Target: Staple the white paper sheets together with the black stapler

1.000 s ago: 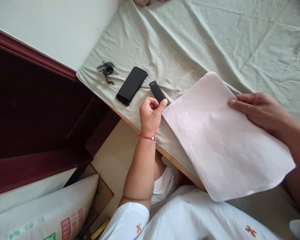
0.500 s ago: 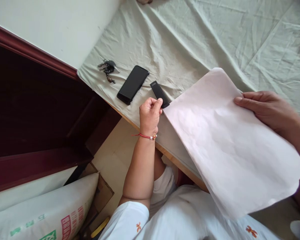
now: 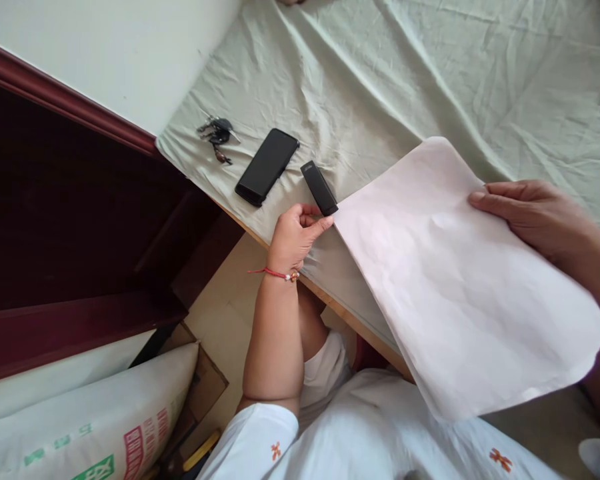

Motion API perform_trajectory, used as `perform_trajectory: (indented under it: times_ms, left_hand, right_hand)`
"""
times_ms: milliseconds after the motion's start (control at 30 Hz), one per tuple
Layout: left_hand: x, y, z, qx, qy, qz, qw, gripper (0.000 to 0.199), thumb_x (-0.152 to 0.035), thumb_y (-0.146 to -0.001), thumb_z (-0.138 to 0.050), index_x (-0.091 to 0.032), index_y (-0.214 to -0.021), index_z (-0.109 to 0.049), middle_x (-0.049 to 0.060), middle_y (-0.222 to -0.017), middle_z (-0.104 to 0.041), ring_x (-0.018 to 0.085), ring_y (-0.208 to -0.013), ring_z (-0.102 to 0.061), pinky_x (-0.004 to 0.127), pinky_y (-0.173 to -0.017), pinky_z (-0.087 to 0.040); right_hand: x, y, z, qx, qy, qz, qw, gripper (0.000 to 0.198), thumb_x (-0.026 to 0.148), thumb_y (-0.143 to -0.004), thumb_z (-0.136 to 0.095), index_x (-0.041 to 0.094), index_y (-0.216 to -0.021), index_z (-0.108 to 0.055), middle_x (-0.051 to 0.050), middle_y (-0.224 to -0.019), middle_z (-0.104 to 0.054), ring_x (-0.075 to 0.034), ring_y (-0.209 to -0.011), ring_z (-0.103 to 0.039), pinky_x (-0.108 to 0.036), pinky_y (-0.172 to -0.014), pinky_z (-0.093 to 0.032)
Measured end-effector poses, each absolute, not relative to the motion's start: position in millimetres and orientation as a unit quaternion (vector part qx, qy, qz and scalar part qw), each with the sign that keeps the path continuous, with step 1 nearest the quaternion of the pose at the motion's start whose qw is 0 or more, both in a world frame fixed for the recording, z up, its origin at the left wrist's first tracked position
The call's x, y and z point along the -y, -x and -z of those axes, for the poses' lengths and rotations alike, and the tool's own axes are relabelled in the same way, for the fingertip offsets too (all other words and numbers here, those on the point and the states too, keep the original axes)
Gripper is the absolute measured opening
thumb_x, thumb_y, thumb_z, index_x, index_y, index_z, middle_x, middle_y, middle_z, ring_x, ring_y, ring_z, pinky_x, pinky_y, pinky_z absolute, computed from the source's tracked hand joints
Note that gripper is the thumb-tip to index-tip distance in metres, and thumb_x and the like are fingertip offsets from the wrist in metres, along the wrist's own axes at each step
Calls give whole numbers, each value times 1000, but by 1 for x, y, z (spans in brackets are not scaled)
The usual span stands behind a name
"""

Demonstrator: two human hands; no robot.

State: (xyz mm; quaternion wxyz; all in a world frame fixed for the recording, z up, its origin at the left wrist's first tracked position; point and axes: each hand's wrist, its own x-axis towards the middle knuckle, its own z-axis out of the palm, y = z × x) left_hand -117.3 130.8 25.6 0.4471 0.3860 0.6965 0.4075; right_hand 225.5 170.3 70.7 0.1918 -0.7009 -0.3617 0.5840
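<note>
A stack of white paper sheets is tilted over the edge of the cloth-covered surface. My right hand grips its right edge, thumb on top and fingers underneath. At the left corner of the sheets sits a small black stapler, its near end against the paper. My left hand, with a red beaded string on the wrist, is closed around that near end. Its thumb reaches the paper corner and its fingers curl beside the stapler; the exact contact is partly hidden.
A black phone and a bunch of keys lie on the wrinkled pale green cloth. Dark red wooden furniture stands at left. Below it is a white printed sack beside a cardboard box.
My left thumb has moved from the top of the stapler down to its near end, and the hand has shifted slightly left and lower. My right hand keeps its hold on the paper.
</note>
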Motion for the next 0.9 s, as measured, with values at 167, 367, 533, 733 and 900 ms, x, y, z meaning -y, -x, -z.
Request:
perform_trajectory:
  times_ms: [167,367,533,733,900]
  left_hand:
    - [-134,112,-27,-713,-420,-344,443,36,-44,-72,-90,-17,-70,-66,-6,-53,-48,9,-52,-39,24,-49,-27]
    - [-137,107,-30,-711,-410,-350,452,21,-23,-73,-84,-17,-67,-65,-5,-55,-53,10,-54,-43,23,-52,-32]
    - [-138,108,-21,-705,-393,-453,377,18,-22,-82,-76,-20,-72,-61,-6,-56,-48,9,-51,-38,22,-48,-28]
    - [-144,105,-11,-607,-478,-582,254,26,-52,-90,-79,-27,-99,-76,-2,-74,-63,10,-63,-56,23,-58,-45]
    - [-142,99,-14,-612,-490,-534,317,23,-46,-83,-86,-27,-96,-86,2,-87,-78,15,-78,-69,28,-72,-57]
  right_hand:
    - [-170,-227,-69,359,701,-586,189,30,43,-82,-82,21,-103,-81,-10,-77,-76,-22,-48,-65,-29,-38,-49]
    - [-169,-229,-67,392,701,-571,169,31,47,-85,-80,23,-104,-81,-9,-80,-77,-21,-51,-66,-27,-41,-48]
    - [-169,-227,-70,393,708,-564,163,28,47,-87,-78,24,-103,-81,-7,-79,-76,-20,-52,-66,-26,-41,-47]
    - [-170,-224,-70,398,705,-562,168,21,42,-89,-76,22,-97,-79,-6,-75,-75,-18,-48,-63,-25,-39,-45]
    - [-169,-223,-70,404,692,-569,186,18,37,-91,-74,20,-94,-78,-6,-73,-73,-16,-48,-62,-23,-40,-46]
